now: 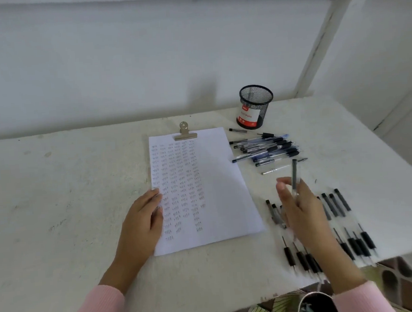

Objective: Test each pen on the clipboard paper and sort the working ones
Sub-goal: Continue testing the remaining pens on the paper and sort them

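A white sheet (217, 191) full of small scribble marks lies under a metal clip (185, 131) on the table. My left hand (143, 218) rests flat on the sheet's left edge. My right hand (298, 207) holds one pen (294, 174) upright, right of the paper, above a row of black-grip pens (336, 222) laid side by side near the table's front right edge. A loose pile of blue and black pens (265, 148) lies further back, right of the clip.
A black mesh pen cup (255, 106) stands at the back, behind the pile. A few stray pens and a cap (274, 169) lie between the pile and my right hand. The table's right edge (395, 157) runs diagonally; a round container (313, 305) sits below the front edge.
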